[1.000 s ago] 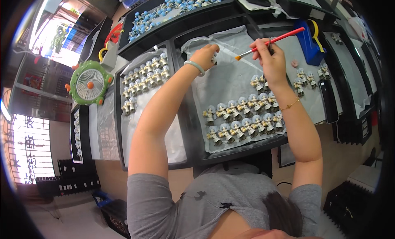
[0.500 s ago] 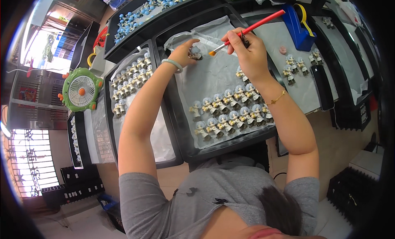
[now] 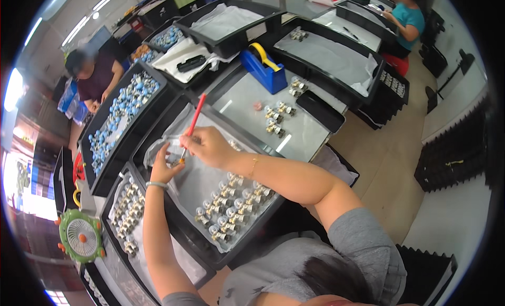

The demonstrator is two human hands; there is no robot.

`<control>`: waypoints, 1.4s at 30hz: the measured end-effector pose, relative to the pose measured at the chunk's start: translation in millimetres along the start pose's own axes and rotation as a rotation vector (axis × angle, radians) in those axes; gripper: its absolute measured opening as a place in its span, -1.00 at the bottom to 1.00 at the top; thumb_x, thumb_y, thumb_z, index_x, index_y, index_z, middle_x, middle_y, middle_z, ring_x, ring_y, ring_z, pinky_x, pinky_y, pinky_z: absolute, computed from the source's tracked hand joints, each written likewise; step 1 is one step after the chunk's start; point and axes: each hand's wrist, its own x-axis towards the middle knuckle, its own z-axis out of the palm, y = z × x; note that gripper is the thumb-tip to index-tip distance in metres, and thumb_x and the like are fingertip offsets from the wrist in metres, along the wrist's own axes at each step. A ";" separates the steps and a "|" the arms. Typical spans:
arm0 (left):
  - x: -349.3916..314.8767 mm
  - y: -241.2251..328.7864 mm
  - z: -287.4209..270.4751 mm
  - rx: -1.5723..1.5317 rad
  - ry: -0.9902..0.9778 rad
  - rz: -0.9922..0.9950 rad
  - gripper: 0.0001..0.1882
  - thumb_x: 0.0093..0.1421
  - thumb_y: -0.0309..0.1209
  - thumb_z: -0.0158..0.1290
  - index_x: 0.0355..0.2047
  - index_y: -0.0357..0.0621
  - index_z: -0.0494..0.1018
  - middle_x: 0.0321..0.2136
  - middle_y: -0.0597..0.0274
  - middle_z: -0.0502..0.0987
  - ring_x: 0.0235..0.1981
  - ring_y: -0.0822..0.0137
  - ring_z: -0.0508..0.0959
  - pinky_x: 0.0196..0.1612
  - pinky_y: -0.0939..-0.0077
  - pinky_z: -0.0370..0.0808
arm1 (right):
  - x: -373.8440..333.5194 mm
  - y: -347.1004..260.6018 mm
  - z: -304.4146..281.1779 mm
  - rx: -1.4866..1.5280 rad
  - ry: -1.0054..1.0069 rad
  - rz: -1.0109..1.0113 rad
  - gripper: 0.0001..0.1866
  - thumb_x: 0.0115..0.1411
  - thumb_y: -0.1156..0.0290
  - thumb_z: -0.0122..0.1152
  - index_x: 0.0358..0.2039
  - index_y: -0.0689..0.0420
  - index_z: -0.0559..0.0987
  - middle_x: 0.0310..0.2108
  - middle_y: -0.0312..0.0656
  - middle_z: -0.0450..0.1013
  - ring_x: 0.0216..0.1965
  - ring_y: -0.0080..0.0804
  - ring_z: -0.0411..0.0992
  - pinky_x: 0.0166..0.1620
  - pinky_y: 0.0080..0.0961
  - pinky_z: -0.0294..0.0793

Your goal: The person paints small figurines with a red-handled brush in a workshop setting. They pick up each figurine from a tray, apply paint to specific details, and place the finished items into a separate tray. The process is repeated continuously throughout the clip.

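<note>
My right hand (image 3: pixel 211 147) pinches a red-handled paintbrush (image 3: pixel 197 114), its orange-brown bristles pointing down beside the fingers of my left hand (image 3: pixel 165 170). Between the left thumb and fingers is a small figurine (image 3: pixel 172 158), mostly hidden and small in view; the brush tip is close to it, and I cannot tell whether they touch. Both hands are over the far part of a black tray (image 3: pixel 223 259) lined with white paper. In its near part stand rows of small figurines (image 3: pixel 231 215) with pale blue-grey hair and white clothes.
More figurines (image 3: pixel 126 211) fill a tray on the left. Beyond lies a tray of blue pieces (image 3: pixel 118 114). A blue tape dispenser (image 3: pixel 265 69) and a black oblong case (image 3: pixel 320 111) are at right. A green fan (image 3: pixel 81 236) stands left. Two people work farther off.
The view has swung up and right, bringing two people into sight. The brush in my right hand has come in close to the figurine at my left hand and now stands steeper.
</note>
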 end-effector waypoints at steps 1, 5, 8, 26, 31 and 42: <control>-0.6 4.8 1.4 0.075 0.004 0.060 -0.19 -0.35 -0.29 0.27 -0.02 -0.14 0.19 -0.25 0.08 0.33 -0.28 0.22 0.40 -0.28 0.42 0.40 | -0.7 -2.0 -1.9 0.000 -0.008 0.014 -0.75 0.11 0.29 0.03 -0.47 0.25 0.48 -0.60 -0.28 0.42 -0.63 -0.68 0.30 -0.56 -0.71 0.27; -6.8 20.2 3.0 0.267 0.081 0.246 -0.38 -0.32 -0.32 0.23 -0.20 -0.14 0.25 -0.28 0.07 0.33 -0.28 0.11 0.41 -0.28 0.32 0.38 | 0.0 -3.8 -4.2 -0.055 -0.010 -0.013 -0.71 0.12 0.25 0.01 -0.51 0.25 0.48 -0.70 -0.32 0.36 -0.67 -0.68 0.27 -0.60 -0.69 0.20; -9.5 29.4 6.4 0.344 0.034 0.172 -0.50 -0.25 -0.36 0.19 -0.26 -0.12 0.27 -0.31 0.07 0.36 -0.30 0.06 0.42 -0.28 0.28 0.37 | -0.2 -3.4 -1.8 -0.037 0.052 -0.072 -0.68 0.09 0.20 -0.01 -0.55 0.22 0.48 -0.72 -0.21 0.37 -0.68 -0.48 0.31 -0.58 -0.55 0.22; -154.2 78.2 -46.0 -1.113 0.328 -0.126 -0.64 0.14 -0.45 -0.13 -0.02 -0.07 0.18 -0.35 0.34 0.39 -0.42 0.53 0.41 -0.37 0.61 0.38 | 2.3 13.1 0.5 -0.212 0.124 -0.105 -0.65 0.08 0.15 -0.02 -0.56 0.20 0.50 -0.66 -0.15 0.42 -0.62 -0.37 0.39 -0.50 -0.51 0.29; -212.5 58.8 -51.3 -1.343 0.284 -0.145 -0.68 0.15 -0.40 -0.12 -0.06 -0.05 0.19 -0.23 0.24 0.36 -0.42 0.51 0.42 -0.32 0.57 0.39 | 3.7 24.5 -2.4 -0.342 0.152 -0.078 -0.67 0.05 0.18 -0.01 -0.62 0.18 0.52 -0.67 -0.07 0.41 -0.57 -0.19 0.41 -0.48 -0.39 0.33; -239.1 58.0 -35.2 -1.373 0.257 0.209 -0.20 -0.26 -0.77 -0.05 0.01 0.12 0.01 -0.06 0.17 0.19 -0.11 0.21 0.33 -0.03 0.38 0.24 | 26.3 84.7 -15.5 -0.134 0.036 -0.196 -0.69 0.09 0.23 0.01 -0.65 0.16 0.47 -0.73 -0.29 0.35 -0.66 -0.53 0.28 -0.54 -0.53 0.29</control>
